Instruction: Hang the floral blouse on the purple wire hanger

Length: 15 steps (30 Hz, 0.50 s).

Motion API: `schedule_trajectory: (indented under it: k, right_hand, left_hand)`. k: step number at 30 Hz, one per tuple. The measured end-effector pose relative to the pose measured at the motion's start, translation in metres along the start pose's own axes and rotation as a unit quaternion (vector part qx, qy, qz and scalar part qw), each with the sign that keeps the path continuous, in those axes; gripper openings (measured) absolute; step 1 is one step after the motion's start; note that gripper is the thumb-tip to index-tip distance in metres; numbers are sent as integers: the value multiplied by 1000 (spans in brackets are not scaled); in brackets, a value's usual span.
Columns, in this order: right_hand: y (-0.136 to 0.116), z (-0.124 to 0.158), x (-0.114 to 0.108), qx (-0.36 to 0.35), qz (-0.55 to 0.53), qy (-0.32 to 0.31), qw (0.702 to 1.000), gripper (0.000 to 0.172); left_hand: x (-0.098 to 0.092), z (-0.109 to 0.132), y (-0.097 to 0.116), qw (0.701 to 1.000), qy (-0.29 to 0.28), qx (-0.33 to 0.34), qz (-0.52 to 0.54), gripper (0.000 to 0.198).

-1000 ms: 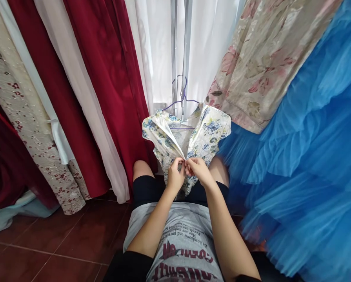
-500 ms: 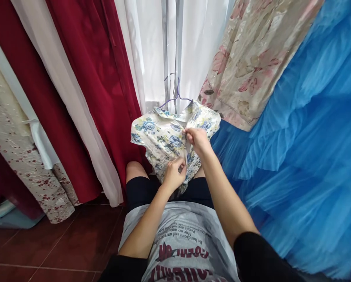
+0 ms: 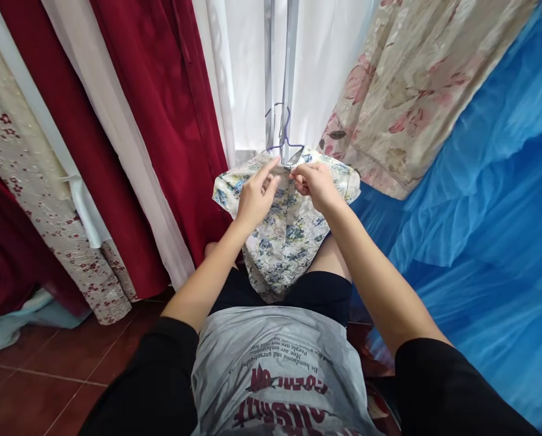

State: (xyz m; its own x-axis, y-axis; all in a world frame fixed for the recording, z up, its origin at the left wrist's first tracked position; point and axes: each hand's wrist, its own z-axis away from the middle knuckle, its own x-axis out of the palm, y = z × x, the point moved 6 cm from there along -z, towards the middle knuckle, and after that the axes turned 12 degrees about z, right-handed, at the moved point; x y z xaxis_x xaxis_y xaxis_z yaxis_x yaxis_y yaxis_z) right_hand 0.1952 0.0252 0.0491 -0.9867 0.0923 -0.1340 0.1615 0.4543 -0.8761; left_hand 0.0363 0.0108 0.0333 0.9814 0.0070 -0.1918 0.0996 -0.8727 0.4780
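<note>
A white short-sleeved shirt (image 3: 277, 248) with blue and yellow flowers hangs in front of me on a purple hanger (image 3: 287, 128). Its lower part lies against my thighs. My right hand (image 3: 317, 184) is closed in a pinch on the shirt's front edge just below the collar. On the other side of the neckline is my left hand (image 3: 258, 195), its index finger stretched up toward the collar and its other fingers loosely bent apart. Whether its fingertips touch the cloth I cannot tell.
Long red cloth (image 3: 148, 121) and a pale strip (image 3: 111, 121) hang at left, beside a flower-dotted beige garment (image 3: 71, 224). White cloth (image 3: 246, 79) hangs behind the hanger. To the right are a beige floral garment (image 3: 402, 103) and blue tulle (image 3: 493, 254). Dark red tiles (image 3: 93, 357) form the floor.
Both hands have moved up the shirt front to the collar. My left hand has left the lower front and its fingers have spread. The front edges now lie closer together.
</note>
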Motion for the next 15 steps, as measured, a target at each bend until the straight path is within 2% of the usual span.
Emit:
schedule_trajectory:
  k: [2,4,7,10,13,15]
  right_hand:
    - [-3,-2,3,-35,21,-5,999,17]
    - [0,-4,3,-60,53,16,997,18]
    - [17,0,3,-54,138,48,988,22]
    - [41,11,8,-11,177,21,984,24]
    - [52,24,13,9,144,-10,990,23]
    - [53,30,16,14,103,-18,994,22]
  left_hand:
    - [2,-28,10,998,-31,35,-37,16]
    - [7,-45,17,995,-55,54,-66,15]
    - [-2,-60,17,997,-16,54,-56,15]
    - [-44,-69,-9,994,102,26,-8,19]
    - [-101,-64,-60,972,229,-25,43,22]
    - [-132,-46,-98,935,326,-76,119,20]
